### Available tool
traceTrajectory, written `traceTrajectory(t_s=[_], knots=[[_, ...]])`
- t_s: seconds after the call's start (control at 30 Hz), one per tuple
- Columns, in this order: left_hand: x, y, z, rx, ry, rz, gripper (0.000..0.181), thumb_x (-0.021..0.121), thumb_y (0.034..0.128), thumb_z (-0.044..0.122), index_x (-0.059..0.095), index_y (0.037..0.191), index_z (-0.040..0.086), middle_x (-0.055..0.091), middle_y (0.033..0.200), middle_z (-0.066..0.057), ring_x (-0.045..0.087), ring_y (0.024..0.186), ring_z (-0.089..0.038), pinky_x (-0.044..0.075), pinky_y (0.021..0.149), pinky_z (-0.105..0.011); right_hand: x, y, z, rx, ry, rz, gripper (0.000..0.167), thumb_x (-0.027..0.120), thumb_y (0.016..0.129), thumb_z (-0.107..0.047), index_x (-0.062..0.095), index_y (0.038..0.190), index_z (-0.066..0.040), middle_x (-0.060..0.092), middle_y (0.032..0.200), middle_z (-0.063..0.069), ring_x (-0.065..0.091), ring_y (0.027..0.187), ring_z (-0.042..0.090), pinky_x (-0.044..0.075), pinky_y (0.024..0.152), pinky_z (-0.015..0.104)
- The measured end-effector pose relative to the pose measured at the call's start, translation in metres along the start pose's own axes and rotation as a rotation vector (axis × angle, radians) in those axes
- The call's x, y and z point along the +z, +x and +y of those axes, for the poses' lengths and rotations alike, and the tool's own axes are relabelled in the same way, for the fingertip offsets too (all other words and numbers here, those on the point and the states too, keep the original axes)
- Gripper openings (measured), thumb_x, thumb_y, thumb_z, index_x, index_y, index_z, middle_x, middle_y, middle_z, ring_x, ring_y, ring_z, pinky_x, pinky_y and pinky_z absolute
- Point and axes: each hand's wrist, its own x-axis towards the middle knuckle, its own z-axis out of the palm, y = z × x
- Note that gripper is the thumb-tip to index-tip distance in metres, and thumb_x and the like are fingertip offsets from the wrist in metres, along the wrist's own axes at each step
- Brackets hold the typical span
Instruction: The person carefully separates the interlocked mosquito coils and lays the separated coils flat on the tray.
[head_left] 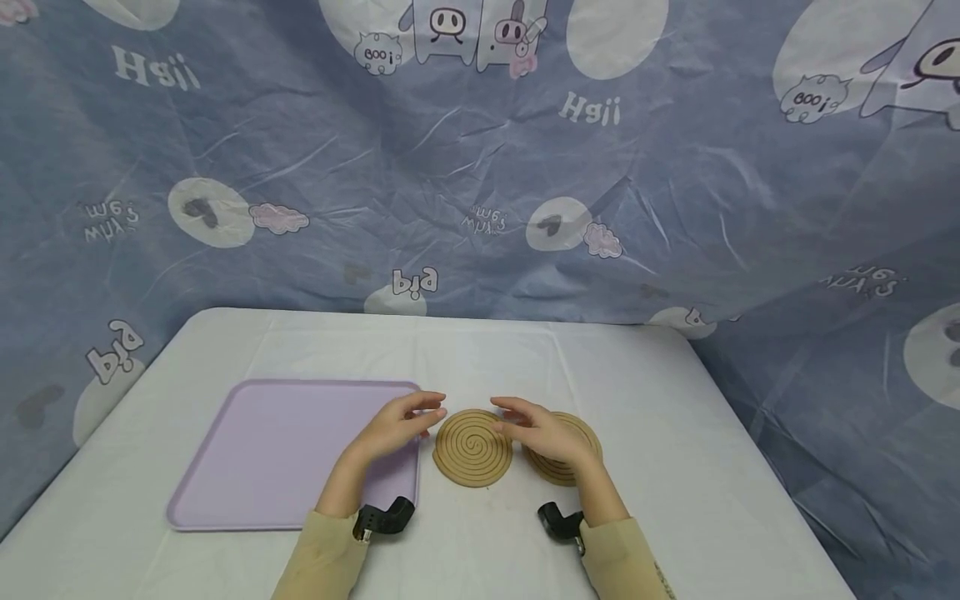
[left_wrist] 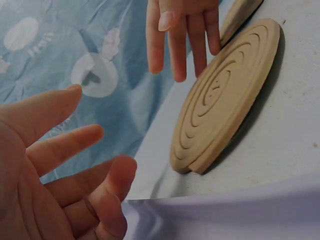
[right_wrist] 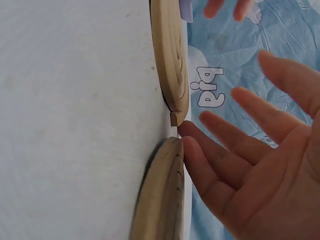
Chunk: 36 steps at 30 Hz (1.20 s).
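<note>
Two flat, round tan discs with spiral grooves lie side by side on the white table. In the head view the left disc (head_left: 474, 458) shows almost whole, while the right disc (head_left: 553, 473) is partly covered by my right hand (head_left: 551, 433). That hand is over the right disc, its fingertips reaching the left one's edge, fingers loosely bent and holding nothing. My left hand (head_left: 397, 429) hovers at the tray's right edge, just left of the left disc. The left wrist view shows its fingers (left_wrist: 65, 145) relaxed, apart from the disc (left_wrist: 225, 95).
A lilac tray (head_left: 277, 450) with a low rim lies on the left part of the white table (head_left: 675, 467). Behind the table hangs a blue patterned cloth (head_left: 450, 167). Each wrist carries a black camera mount (head_left: 386, 517).
</note>
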Motion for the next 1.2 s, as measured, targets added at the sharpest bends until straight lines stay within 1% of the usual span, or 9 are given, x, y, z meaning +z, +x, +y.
traceTrajectory(t_s=[0.13, 0.23, 0.43, 0.57, 0.7, 0.77, 0.97, 1.07, 1.2], knots=[[0.005, 0.002, -0.006, -0.034, 0.009, -0.010, 0.042, 0.059, 0.0930, 0.025, 0.056, 0.126, -0.002, 0.062, 0.113, -0.013, 0.061, 0.076, -0.024, 0.050, 0.066, -0.033, -0.001, 0.001, 0.009, -0.019, 0.031, -0.001, 0.048, 0.054, 0.096, -0.018, 0.042, 0.139, 0.000, 0.045, 0.137, 0.021, 0.045, 0.124, 0.036, 0.040, 0.099, 0.049], [0.008, 0.003, -0.008, -0.051, 0.019, 0.009, 0.040, 0.059, 0.0931, 0.023, 0.057, 0.125, -0.002, 0.063, 0.112, -0.013, 0.061, 0.076, -0.023, 0.050, 0.066, -0.031, 0.000, 0.003, 0.015, -0.017, 0.060, 0.011, 0.047, 0.055, 0.096, -0.019, 0.044, 0.138, -0.001, 0.047, 0.137, 0.020, 0.047, 0.123, 0.033, 0.041, 0.099, 0.047], [0.013, 0.004, -0.010, -0.097, 0.036, 0.044, 0.039, 0.059, 0.0925, 0.024, 0.059, 0.123, 0.000, 0.063, 0.114, -0.011, 0.061, 0.089, -0.020, 0.052, 0.070, -0.029, 0.003, 0.008, 0.019, -0.010, 0.049, 0.048, 0.044, 0.058, 0.093, -0.016, 0.049, 0.134, -0.001, 0.051, 0.132, 0.019, 0.050, 0.119, 0.032, 0.043, 0.096, 0.046], [0.015, 0.005, -0.009, -0.118, 0.063, 0.061, 0.038, 0.060, 0.0918, 0.027, 0.061, 0.121, 0.002, 0.064, 0.113, -0.008, 0.059, 0.101, -0.024, 0.052, 0.079, -0.035, 0.006, 0.009, 0.018, -0.013, 0.056, 0.081, 0.042, 0.062, 0.090, -0.010, 0.052, 0.130, 0.002, 0.055, 0.126, 0.019, 0.052, 0.116, 0.033, 0.044, 0.094, 0.046], [0.017, 0.005, -0.008, -0.113, 0.099, 0.076, 0.034, 0.060, 0.0916, 0.027, 0.064, 0.117, 0.004, 0.064, 0.113, -0.008, 0.056, 0.109, -0.029, 0.047, 0.089, -0.044, 0.008, 0.010, 0.019, -0.029, 0.093, 0.116, 0.038, 0.061, 0.089, -0.002, 0.054, 0.126, 0.005, 0.057, 0.122, 0.021, 0.054, 0.112, 0.036, 0.046, 0.092, 0.044], [0.017, 0.005, -0.008, -0.107, 0.103, 0.072, 0.032, 0.061, 0.0915, 0.027, 0.066, 0.114, 0.005, 0.064, 0.112, -0.008, 0.056, 0.110, -0.029, 0.046, 0.090, -0.046, 0.008, 0.009, 0.016, -0.032, 0.106, 0.126, 0.037, 0.058, 0.089, 0.002, 0.053, 0.125, 0.008, 0.056, 0.121, 0.024, 0.053, 0.111, 0.038, 0.046, 0.092, 0.044], [0.016, 0.003, -0.009, -0.063, 0.099, 0.043, 0.023, 0.065, 0.0874, 0.020, 0.068, 0.106, 0.007, 0.067, 0.103, -0.005, 0.058, 0.101, -0.024, 0.046, 0.087, -0.043, 0.006, 0.001, -0.008, -0.034, 0.131, 0.118, 0.037, 0.053, 0.087, 0.011, 0.052, 0.124, 0.012, 0.055, 0.119, 0.029, 0.053, 0.108, 0.042, 0.049, 0.085, 0.035], [0.015, 0.002, -0.007, -0.057, 0.107, 0.045, 0.023, 0.068, 0.0839, 0.013, 0.068, 0.106, 0.006, 0.067, 0.099, -0.005, 0.058, 0.095, -0.023, 0.046, 0.083, -0.039, 0.006, -0.001, -0.010, -0.045, 0.154, 0.119, 0.039, 0.052, 0.085, 0.014, 0.051, 0.124, 0.012, 0.053, 0.120, 0.031, 0.053, 0.107, 0.042, 0.049, 0.081, 0.030], [0.013, 0.001, -0.005, -0.035, 0.112, 0.041, 0.023, 0.069, 0.0795, 0.006, 0.069, 0.103, 0.007, 0.065, 0.093, -0.004, 0.055, 0.082, -0.018, 0.043, 0.072, -0.032, 0.005, -0.002, -0.014, -0.047, 0.192, 0.110, 0.041, 0.051, 0.085, 0.014, 0.050, 0.125, 0.013, 0.050, 0.123, 0.033, 0.052, 0.109, 0.044, 0.050, 0.078, 0.026]])
